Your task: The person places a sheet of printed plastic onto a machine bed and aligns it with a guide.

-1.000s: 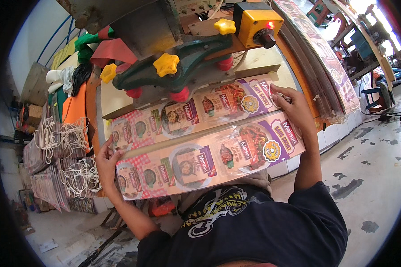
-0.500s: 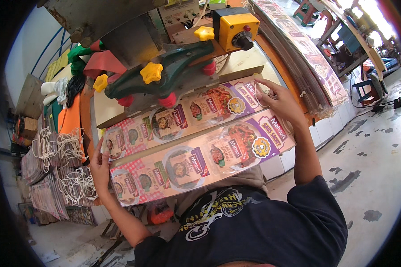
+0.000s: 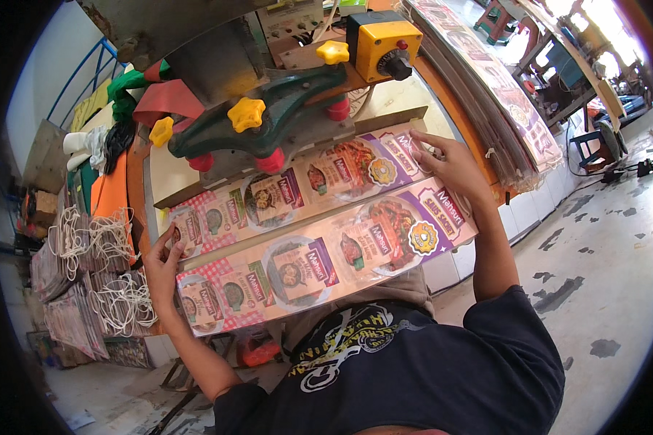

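Note:
A long printed plastic strip (image 3: 276,203) with food pictures and a red checked end lies on the machine bed, under the press. A matching strip (image 3: 319,268) lies nearer to me, reaching over the front edge against my shirt. My left hand (image 3: 162,270) grips the left end of the far strip, thumb and forefinger at its edge. At the opposite end, the curled fingers of my right hand (image 3: 448,161) pinch the far strip's corner. Above stands a dark green press arm (image 3: 268,119) with yellow star knobs and pinkish-red feet.
A yellow control box (image 3: 388,47) with a black dial sits behind the press. Stacked printed strips (image 3: 486,80) lie along the right. Bundles with white cords (image 3: 116,301) hang at the left. A metal rail (image 3: 384,123) runs behind the far strip.
Both strips and my hands appear shifted very slightly left, along with the whole view. My left thumb has lifted a little away from the forefinger; the press has not moved.

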A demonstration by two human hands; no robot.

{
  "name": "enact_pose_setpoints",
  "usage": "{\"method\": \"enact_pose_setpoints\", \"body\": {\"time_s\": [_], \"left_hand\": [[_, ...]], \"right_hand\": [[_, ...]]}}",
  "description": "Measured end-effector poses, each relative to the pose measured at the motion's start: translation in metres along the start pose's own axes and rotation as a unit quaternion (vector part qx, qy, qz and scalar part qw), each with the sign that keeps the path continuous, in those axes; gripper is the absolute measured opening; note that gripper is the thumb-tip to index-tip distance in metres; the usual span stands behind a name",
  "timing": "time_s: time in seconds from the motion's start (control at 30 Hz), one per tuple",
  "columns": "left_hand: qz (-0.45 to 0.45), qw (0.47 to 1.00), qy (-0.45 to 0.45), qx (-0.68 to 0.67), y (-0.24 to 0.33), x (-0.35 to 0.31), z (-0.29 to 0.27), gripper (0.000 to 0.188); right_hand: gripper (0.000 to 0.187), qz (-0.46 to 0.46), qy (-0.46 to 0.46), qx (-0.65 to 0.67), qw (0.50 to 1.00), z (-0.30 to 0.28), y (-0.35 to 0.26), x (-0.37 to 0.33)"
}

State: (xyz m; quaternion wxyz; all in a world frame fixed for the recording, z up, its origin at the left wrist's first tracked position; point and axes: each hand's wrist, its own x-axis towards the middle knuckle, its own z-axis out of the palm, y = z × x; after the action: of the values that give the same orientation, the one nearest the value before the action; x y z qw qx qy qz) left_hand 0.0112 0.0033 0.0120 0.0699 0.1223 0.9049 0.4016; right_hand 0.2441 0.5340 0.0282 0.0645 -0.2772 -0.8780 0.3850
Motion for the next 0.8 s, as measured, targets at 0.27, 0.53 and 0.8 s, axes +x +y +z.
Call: {"method": "enact_pose_setpoints", "body": {"time_s": [0.27, 0.53, 0.8], "left_hand": [[-0.009, 1.000, 0.000, -0.002, 0.004, -0.001, 0.001, 0.049], [0.010, 1.000, 0.003, -0.018, -0.002, -0.001, 0.000, 0.048], [-0.020, 0.997, 0.042, -0.066, 0.001, -0.001, -0.003, 0.051]], "right_hand": [[0.047, 0.018, -0.011, 0.029, 0.999, 0.000, -0.005, -0.003], [0.048, 0.004, -0.007, 0.079, 0.997, 0.001, 0.001, -0.001], [0.055, 0.024, -0.057, 0.233, 0.971, -0.009, 0.016, 0.005]]}}
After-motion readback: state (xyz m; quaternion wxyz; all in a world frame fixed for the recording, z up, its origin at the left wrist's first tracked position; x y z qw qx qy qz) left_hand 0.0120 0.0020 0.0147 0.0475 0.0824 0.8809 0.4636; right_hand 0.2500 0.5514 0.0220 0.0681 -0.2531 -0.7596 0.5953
